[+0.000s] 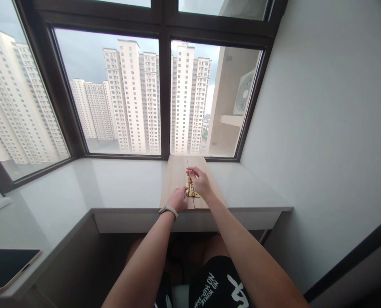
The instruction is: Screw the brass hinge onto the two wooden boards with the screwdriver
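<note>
A small gold-coloured piece with dark markings [192, 191] lies on a pale wooden board [174, 173], near the board's front. My left hand [178, 199], with a light band on its wrist, rests on the board and grips the left edge of that piece with its fingertips. Just above and to the right, my right hand [200, 179] is closed in a pinch over the far end of the piece. A narrow yellowish part shows below its fingers. What the pinch holds is too small to make out.
The board spans a white windowsill counter [129, 184] and reaches its front edge. A dark-framed window [165, 98] stands behind it, and a white wall [325, 111] rises at right. At far left lies a dark-screened tablet [10, 266]. My legs are under the counter.
</note>
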A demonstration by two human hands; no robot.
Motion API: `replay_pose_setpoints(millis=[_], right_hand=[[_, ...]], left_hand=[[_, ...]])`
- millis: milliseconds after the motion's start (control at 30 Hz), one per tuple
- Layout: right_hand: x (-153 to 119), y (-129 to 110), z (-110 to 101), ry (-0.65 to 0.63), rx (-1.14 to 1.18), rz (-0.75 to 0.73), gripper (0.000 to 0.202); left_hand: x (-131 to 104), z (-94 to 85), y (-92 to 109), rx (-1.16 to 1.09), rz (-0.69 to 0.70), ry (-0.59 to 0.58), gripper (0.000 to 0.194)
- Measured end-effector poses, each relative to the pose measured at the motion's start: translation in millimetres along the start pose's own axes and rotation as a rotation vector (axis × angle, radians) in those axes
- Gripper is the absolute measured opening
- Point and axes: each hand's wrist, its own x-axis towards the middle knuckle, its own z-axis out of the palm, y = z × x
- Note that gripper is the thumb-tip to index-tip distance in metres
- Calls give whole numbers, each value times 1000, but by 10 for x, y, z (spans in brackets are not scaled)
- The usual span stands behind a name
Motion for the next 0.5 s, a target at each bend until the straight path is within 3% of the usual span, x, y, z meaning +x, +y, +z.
replay_pose_setpoints(millis=[167,367,500], right_hand=[[23,64,-39,18,17,-1,33],[29,74,-50,159,-100,-22,36],[33,50,-43,110,-46,-3,36]], left_hand=[[5,-14,8,-5,-24,-10,40],[8,-14,-3,-21,-26,-12,39],[18,-27,-3,-42,-32,-14,37]])
